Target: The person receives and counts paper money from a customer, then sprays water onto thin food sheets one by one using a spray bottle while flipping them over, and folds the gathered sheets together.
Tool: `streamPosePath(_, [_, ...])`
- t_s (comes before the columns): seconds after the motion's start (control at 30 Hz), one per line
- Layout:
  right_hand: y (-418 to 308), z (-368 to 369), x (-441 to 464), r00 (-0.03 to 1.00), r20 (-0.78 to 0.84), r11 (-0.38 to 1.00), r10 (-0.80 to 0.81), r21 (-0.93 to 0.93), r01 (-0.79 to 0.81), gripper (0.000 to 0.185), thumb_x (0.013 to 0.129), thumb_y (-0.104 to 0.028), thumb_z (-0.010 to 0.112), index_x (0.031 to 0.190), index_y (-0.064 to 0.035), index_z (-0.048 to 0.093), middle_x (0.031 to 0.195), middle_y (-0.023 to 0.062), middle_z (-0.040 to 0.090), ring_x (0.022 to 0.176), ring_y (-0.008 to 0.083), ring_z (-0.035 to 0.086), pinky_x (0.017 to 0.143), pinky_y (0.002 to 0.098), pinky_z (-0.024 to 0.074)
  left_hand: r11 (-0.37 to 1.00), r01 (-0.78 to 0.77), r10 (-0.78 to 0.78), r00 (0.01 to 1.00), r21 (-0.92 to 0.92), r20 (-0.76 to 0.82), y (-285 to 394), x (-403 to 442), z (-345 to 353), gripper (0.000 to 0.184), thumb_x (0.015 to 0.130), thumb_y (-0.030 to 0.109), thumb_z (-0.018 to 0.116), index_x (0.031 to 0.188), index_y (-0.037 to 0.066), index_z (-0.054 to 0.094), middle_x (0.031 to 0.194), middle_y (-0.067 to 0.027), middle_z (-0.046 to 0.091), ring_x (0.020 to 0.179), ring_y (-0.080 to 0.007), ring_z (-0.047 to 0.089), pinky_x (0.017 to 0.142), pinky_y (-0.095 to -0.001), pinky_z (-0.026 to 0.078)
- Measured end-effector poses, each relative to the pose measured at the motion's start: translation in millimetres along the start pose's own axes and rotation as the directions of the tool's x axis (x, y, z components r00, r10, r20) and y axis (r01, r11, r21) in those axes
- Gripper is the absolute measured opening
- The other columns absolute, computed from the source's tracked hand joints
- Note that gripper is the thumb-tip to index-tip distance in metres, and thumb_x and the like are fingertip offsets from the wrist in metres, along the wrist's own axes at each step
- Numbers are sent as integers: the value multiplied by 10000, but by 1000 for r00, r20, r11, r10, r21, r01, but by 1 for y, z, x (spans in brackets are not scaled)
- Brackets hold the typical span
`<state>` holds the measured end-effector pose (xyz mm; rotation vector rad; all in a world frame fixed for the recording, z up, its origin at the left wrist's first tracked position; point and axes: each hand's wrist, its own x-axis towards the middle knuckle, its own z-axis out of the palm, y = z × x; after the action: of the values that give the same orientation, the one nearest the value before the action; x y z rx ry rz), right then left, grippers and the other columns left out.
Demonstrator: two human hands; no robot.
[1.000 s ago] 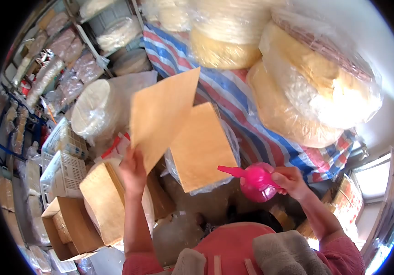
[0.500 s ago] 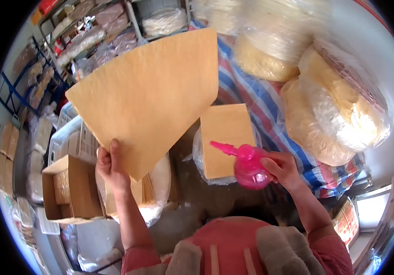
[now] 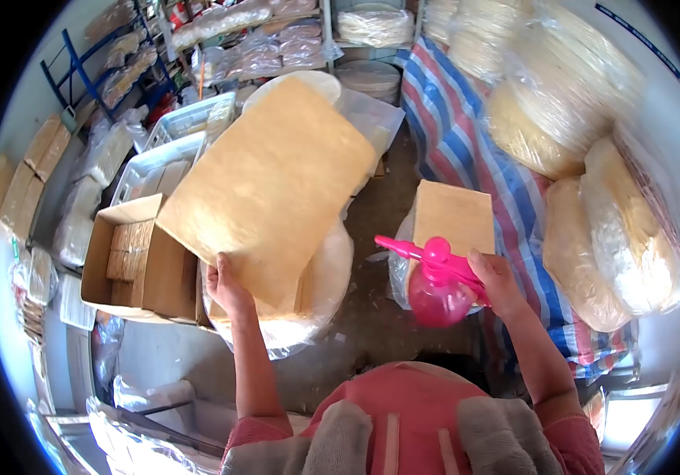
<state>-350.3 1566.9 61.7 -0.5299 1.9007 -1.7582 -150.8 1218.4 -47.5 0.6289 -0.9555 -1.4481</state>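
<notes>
My left fingers clamp the near edge of a tan sheet, raised left of centre, probably pinched there so its broad face is left uncovered. My right fingers close round the back of a pink spray bottle, seemingly to keep it upright, nozzle pointing left. Past it, another tan piece lies flat over clear plastic; an open carton sits left, bare floor between, striped sheeting along the right

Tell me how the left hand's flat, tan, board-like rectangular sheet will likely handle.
The tan sheet is probably fairly stiff: gripped near one edge by the left hand, it extends nearly flat. It seems light, as its edge looks thin.
</notes>
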Motion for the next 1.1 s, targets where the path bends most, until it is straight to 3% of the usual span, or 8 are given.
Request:
streamPosePath(0.33, [35, -78, -23, 939, -287, 982, 189, 35, -187, 389, 909, -377, 443, 728, -55, 565, 478, 13, 476, 362, 86, 411, 328, 214, 286, 754, 616, -402, 708, 228, -581, -149, 5, -157, 167, 758, -22, 542, 918, -73, 531, 901, -121, 567, 709, -203, 583, 533, -305, 491])
streamPosePath(0.7, [66, -169, -44, 880, -406, 969, 248, 106, -224, 383, 916, -381, 431, 748, -68, 575, 489, 6, 488, 369, 83, 436, 339, 208, 314, 755, 508, -188, 773, 414, -607, -159, -8, -170, 92, 655, -54, 461, 600, 15, 435, 562, -20, 419, 403, -101, 352, 365, -275, 225])
streamPosePath(0.8, [86, -193, -43, 882, -316, 937, 348, 99, -334, 368, 908, -378, 450, 782, -67, 600, 495, 2, 490, 392, 84, 452, 354, 221, 336, 631, 543, -15, 722, 554, -691, -182, 12, -196, 81, 680, 10, 525, 688, -64, 556, 665, -164, 583, 569, -215, 570, 435, -330, 402])
streamPosePath(0.9, [109, -219, -41, 997, -72, 815, 41, -574, -74, 346, 883, -364, 498, 800, -60, 640, 521, 15, 522, 456, 97, 494, 418, 248, 384, 762, 600, -381, 719, 243, -581, -166, 15, -199, 291, 713, 202, 685, 945, 43, 609, 895, -156, 633, 761, -275, 625, 633, -374, 526])
streamPosePath(0.93, [127, -223, -36, 965, -194, 840, 175, -482, -249, 331, 873, -354, 517, 814, -54, 647, 547, 24, 544, 480, 93, 503, 446, 252, 394, 680, 547, -321, 821, 488, -472, -158, 10, -201, 450, 691, 274, 719, 1042, 45, 558, 940, -168, 617, 777, -340, 613, 632, -420, 517])
streamPosePath(0.97, [139, -223, -30, 905, -291, 840, 309, -362, -404, 319, 862, -343, 537, 828, -49, 654, 573, 33, 566, 505, 89, 511, 474, 257, 405, 182, 263, -74, 964, 947, -254, -150, 9, -195, 584, 674, 282, 724, 1147, 36, 485, 1025, -191, 567, 877, -374, 567, 747, -454, 478])
streamPosePath(1.03, [124, -211, -15, 856, -158, 739, 492, -444, -507, 323, 855, -347, 554, 848, -43, 663, 611, 38, 585, 516, 67, 499, 502, 249, 405, -450, 155, 249, 967, 880, -43, -136, -39, -114, 660, 653, 274, 722, 1196, 13, 453, 1126, -191, 510, 1008, -357, 501, 890, -456, 390])
streamPosePath(1.1, [126, -212, -1, 900, -119, 728, 419, -547, -412, 334, 865, -347, 539, 869, -34, 657, 614, 33, 580, 517, 67, 499, 494, 240, 400, -293, -307, 222, 899, 905, 377, -203, -64, -120, 690, 635, 239, 722, 1214, -2, 434, 1163, -189, 478, 1092, -351, 431, 944, -450, 330])
